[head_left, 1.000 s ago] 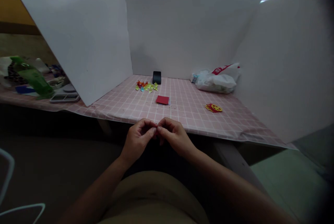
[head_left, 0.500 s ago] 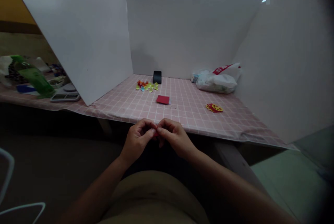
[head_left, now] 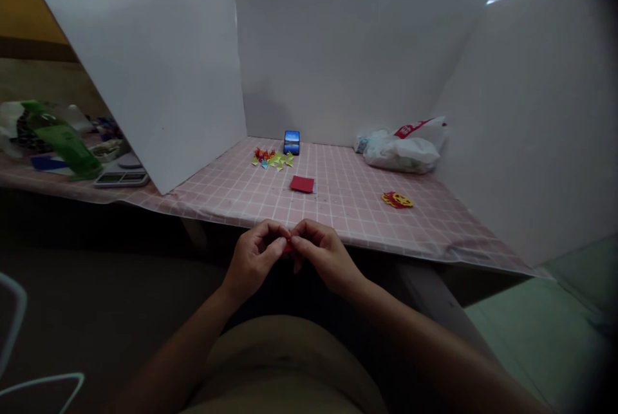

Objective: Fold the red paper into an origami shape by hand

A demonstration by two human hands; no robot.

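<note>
Just in front of the table's near edge, my left hand (head_left: 255, 253) and my right hand (head_left: 321, 250) meet, thumbs and forefingers pinched together. Between the fingertips is a small piece of red paper (head_left: 288, 246), mostly covered by the fingers, so its folded shape cannot be made out. Beyond the hands, a stack of red paper squares (head_left: 302, 184) lies on the pink checked tablecloth (head_left: 338, 208). Farther back sits a cluster of small folded paper pieces (head_left: 273, 159) in yellow, orange and blue.
A phone (head_left: 291, 142) with a lit screen leans at the back. White plastic bags (head_left: 403, 149) lie back right, red and yellow cutouts (head_left: 397, 199) nearer. White panels (head_left: 357, 60) enclose three sides. Outside the left panel are a green bottle (head_left: 62, 140) and a scale (head_left: 121, 177).
The phone's dark screen has lit up. My hands stay nearly in place, with slightly more red paper showing between them. Beyond the panels, a person's head has shifted.
</note>
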